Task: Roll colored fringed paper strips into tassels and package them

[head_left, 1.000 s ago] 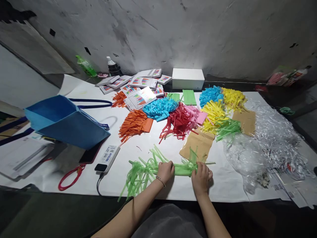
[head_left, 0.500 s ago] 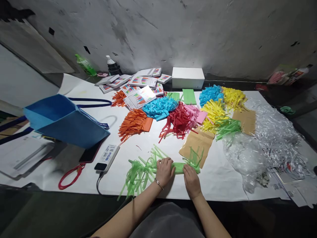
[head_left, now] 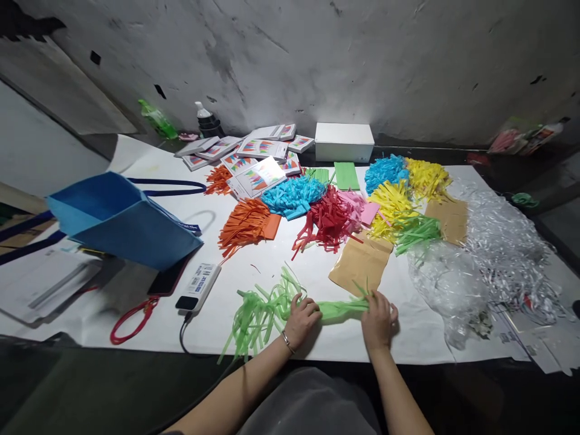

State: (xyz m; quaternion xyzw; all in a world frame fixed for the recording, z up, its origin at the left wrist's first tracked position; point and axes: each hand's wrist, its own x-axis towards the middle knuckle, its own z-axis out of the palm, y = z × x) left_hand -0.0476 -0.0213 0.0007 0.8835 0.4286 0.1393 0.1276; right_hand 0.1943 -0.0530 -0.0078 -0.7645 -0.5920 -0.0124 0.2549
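Note:
A light-green tissue paper tassel (head_left: 341, 310) lies across the front of the white-covered table, its cut strips fanned out at the left. My left hand (head_left: 302, 320), with a bracelet at the wrist, presses on it where the strips meet the smooth middle. My right hand (head_left: 379, 320) is closed around its right end, and a few strip tips poke up by the fingers. Between the two hands the green paper is stretched out flat. Just behind my right hand lies a brown paper sheet (head_left: 357, 266).
Orange fringe (head_left: 247, 223), blue fringe (head_left: 294, 193), red fringe (head_left: 328, 220) and yellow fringe (head_left: 394, 202) lie behind. A blue bag (head_left: 131, 232), a white power bank (head_left: 199, 287) and a red cord (head_left: 131, 323) are at left. Clear plastic (head_left: 446, 290) and silvery strips (head_left: 507, 254) cover the right. A white box (head_left: 344, 142) stands at the wall.
My right hand has moved right along the green tassel and closed over its right-end strips, which stood loose before. My left hand stays at nearly the same spot.

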